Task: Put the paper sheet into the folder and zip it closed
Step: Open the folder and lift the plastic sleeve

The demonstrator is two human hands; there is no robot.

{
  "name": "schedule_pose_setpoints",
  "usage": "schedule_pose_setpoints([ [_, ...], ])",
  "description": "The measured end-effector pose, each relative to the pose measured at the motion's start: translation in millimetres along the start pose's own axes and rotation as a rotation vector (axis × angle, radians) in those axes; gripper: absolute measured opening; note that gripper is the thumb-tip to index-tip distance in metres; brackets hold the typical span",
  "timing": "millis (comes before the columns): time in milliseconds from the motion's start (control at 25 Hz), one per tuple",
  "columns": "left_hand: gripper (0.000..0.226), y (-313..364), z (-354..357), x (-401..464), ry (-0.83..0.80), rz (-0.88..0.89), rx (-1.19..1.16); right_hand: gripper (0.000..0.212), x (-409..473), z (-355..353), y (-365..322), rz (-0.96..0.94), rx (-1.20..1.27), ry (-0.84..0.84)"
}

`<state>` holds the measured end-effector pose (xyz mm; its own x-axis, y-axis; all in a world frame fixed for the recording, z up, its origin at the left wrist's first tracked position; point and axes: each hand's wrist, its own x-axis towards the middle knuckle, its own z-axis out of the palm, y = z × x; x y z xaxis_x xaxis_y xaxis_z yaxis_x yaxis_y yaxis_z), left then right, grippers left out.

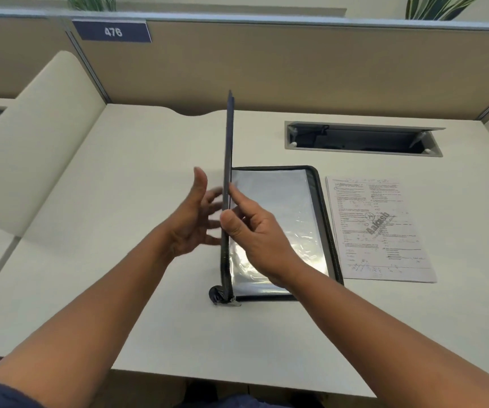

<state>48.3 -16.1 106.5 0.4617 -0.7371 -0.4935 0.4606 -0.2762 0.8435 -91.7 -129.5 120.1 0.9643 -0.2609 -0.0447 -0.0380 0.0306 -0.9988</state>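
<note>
At frame centre, the black zip-edged folder with clear plastic sleeves [278, 228] lay open on the cream counter [149, 172], its cover upright. The right hand [255, 231] pinched that cover in its grip; the left hand [191, 219] was spread open behind. The printed white paper sheet [378, 228] lay just right.

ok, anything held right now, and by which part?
Right hand pinches the black zip folder's raised front cover by its free edge, mid-length. Left hand open beside it, apparently not gripping.
</note>
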Motion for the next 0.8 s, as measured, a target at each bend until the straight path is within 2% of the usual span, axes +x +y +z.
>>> schedule_pose_setpoints([
  [80, 0.102, 26, -4, -5, 0.006, 0.121, 0.016, 0.067, 7, 9, 5, -0.009, -0.106, -0.06],
  [160, 0.065, 46, -10, -8, 0.053, 0.208, 0.073, 0.063, 10, 13, 12, -0.012, -0.184, -0.115],
  [200, 0.059, 51, -15, -8, 0.084, 0.242, 0.081, 0.061, 11, 13, 16, -0.005, -0.201, -0.123],
  [320, 0.07, 52, -36, -11, 0.097, 0.273, 0.073, 0.059, 12, 0, 39, 0.08, -0.315, -0.004],
  [440, 0.063, 43, -61, -15, 0.111, 0.274, 0.002, 0.065, 12, -30, 72, 0.307, -0.743, 0.156],
  [520, 0.056, 33, -78, -15, 0.174, 0.257, -0.045, 0.075, 7, -49, 91, 0.461, -0.907, 0.164],
  [640, 0.051, 7, -102, -15, 0.252, 0.211, -0.103, 0.091, -2, -68, 117, 0.59, -0.968, 0.152],
  [800, 0.055, -26, -133, -12, 0.295, 0.121, -0.156, 0.1, -10, -78, 132, 0.625, -1.042, 0.158],
])
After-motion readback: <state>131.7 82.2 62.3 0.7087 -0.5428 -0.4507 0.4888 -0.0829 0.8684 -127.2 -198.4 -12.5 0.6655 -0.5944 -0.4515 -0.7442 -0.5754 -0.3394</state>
